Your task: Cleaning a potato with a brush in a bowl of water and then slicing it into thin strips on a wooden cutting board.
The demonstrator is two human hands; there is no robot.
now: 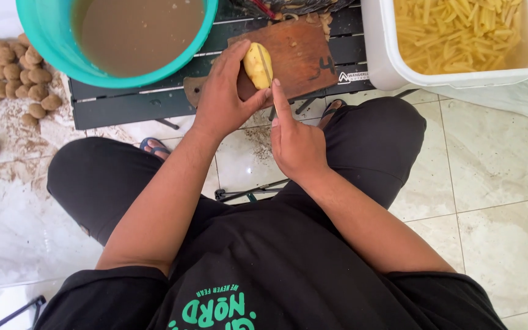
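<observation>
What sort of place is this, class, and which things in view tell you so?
Probably an informal food-preparation spot on a tiled floor: unpeeled potatoes heaped on the ground, a white tub of cut potato strips, and a peeled potato being cut on a wooden board.

Both bare forearms reach forward from the seated body. The left hand (222,98) curls, thumb and fingers spread in a grip. The right hand (296,142) is closed, forefinger stretched straight forward.

A low black slatted tabletop (123,101) is loaded with a teal basin (50,36), wooden cutting board (297,58) and white tub (380,55).
</observation>
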